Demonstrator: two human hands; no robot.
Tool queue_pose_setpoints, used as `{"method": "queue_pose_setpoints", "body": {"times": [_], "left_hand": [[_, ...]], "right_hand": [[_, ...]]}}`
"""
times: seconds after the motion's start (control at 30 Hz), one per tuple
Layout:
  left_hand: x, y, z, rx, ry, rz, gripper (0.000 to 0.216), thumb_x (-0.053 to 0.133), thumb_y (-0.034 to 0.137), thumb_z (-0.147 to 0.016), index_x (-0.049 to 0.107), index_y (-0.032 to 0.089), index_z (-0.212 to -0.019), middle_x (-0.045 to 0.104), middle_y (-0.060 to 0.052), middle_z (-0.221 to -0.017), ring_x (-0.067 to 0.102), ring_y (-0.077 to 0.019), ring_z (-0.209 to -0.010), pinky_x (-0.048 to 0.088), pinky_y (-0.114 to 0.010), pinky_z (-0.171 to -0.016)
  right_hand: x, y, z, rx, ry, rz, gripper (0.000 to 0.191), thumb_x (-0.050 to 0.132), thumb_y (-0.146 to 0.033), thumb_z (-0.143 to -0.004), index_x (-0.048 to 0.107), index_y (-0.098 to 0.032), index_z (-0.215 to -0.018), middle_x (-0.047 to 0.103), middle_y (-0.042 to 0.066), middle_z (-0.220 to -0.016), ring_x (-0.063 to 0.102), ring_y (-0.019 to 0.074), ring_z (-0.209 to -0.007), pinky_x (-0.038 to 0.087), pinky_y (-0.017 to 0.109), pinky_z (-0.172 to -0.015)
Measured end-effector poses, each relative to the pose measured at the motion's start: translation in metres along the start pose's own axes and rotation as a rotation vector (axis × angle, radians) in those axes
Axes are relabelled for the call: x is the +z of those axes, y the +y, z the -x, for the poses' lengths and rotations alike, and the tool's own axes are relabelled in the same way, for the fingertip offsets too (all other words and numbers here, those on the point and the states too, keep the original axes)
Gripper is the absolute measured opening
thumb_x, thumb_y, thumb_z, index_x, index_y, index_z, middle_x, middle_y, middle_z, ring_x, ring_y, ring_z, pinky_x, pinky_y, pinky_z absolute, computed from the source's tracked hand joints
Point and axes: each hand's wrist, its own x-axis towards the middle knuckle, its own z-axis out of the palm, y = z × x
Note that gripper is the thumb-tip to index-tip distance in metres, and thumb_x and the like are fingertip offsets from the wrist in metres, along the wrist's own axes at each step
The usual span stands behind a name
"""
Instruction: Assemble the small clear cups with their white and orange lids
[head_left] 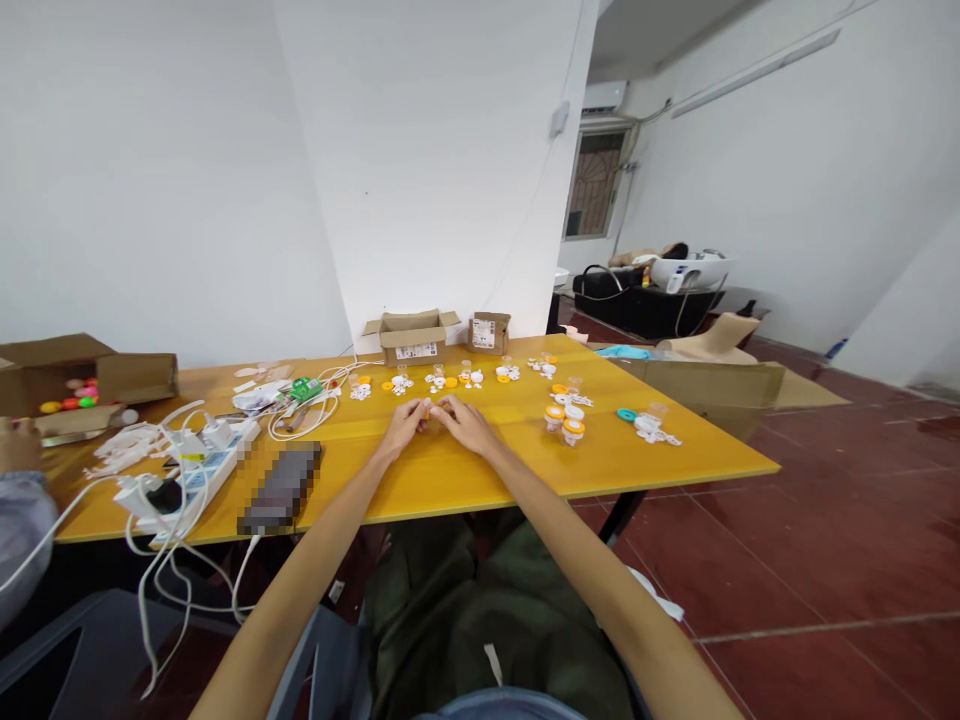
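The small orange part (428, 409) was pinched between the fingertips of the left hand (403, 428) and the right hand (466, 424), which hid most of it. Position: low over the yellow tabletop (465, 480), at 12 o'clock from the person. Its shape could not be resolved.

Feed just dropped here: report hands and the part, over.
Left hand and right hand meet fingertip to fingertip over yellow table. Small orange piece pinched between them. Rows of small parts lie beyond, untouched.
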Motion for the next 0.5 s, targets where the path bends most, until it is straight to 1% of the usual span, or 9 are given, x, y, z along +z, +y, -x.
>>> {"method": "queue_pose_setpoints", "body": {"times": [0.1, 0.17, 0.23, 0.33, 0.4, 0.5], "left_hand": [[0.000, 0.000, 0.000, -0.009, -0.002, 0.007, 0.049, 0.069, 0.067, -0.073, 0.066, 0.017, -0.071, 0.056, 0.001, -0.060, 0.053, -0.0135, -0.059, 0.044, -0.026, -0.057], [0.000, 0.000, 0.000, -0.012, 0.000, 0.014, 0.049, 0.069, 0.066, -0.073, 0.065, 0.017, -0.071, 0.057, 0.001, -0.059, 0.054, -0.0135, -0.058, 0.044, -0.026, -0.058], [0.000, 0.000, 0.000, -0.017, 0.001, 0.020, 0.049, 0.069, 0.067, -0.074, 0.064, 0.018, -0.070, 0.056, 0.002, -0.058, 0.053, -0.0134, -0.058, 0.044, -0.026, -0.057], [0.000, 0.000, 0.000, -0.028, 0.001, 0.028, 0.050, 0.069, 0.067, -0.073, 0.064, 0.018, -0.071, 0.055, 0.002, -0.057, 0.053, -0.0132, -0.057, 0.043, -0.026, -0.057], [0.000, 0.000, 0.000, -0.034, 0.004, 0.033, 0.050, 0.069, 0.068, -0.072, 0.063, 0.018, -0.071, 0.055, 0.002, -0.057, 0.053, -0.0131, -0.057, 0.043, -0.026, -0.057], [0.000, -0.001, -0.001, -0.037, 0.017, 0.036, 0.051, 0.069, 0.069, -0.071, 0.063, 0.019, -0.070, 0.056, 0.002, -0.059, 0.052, -0.0131, -0.057, 0.043, -0.026, -0.057]], "right_hand": [[0.000, 0.001, -0.001, -0.024, 0.000, -0.005, 0.019, 0.055, -0.042, -0.094, 0.061, -0.026, -0.101, 0.070, 0.001, -0.086, 0.066, 0.0199, -0.080, 0.048, 0.032, -0.078], [0.001, 0.004, -0.002, -0.051, 0.005, -0.014, 0.017, 0.060, -0.037, -0.090, 0.061, -0.025, -0.103, 0.070, 0.001, -0.089, 0.065, 0.0196, -0.082, 0.048, 0.032, -0.078], [0.003, 0.007, -0.004, -0.079, 0.007, -0.023, 0.020, 0.064, -0.032, -0.086, 0.060, -0.024, -0.104, 0.069, 0.002, -0.094, 0.064, 0.0192, -0.082, 0.049, 0.032, -0.078], [0.004, 0.011, -0.006, -0.095, 0.005, -0.033, 0.022, 0.065, -0.027, -0.081, 0.059, -0.023, -0.102, 0.067, 0.003, -0.098, 0.063, 0.0188, -0.082, 0.050, 0.033, -0.079], [0.005, 0.011, -0.006, -0.083, 0.004, -0.038, 0.022, 0.065, -0.027, -0.081, 0.058, -0.023, -0.101, 0.067, 0.003, -0.099, 0.063, 0.0190, -0.083, 0.050, 0.033, -0.079], [0.004, 0.008, -0.004, -0.049, -0.015, -0.056, 0.025, 0.066, -0.031, -0.082, 0.056, -0.024, -0.103, 0.067, 0.003, -0.100, 0.064, 0.0192, -0.083, 0.050, 0.034, -0.078]]}}
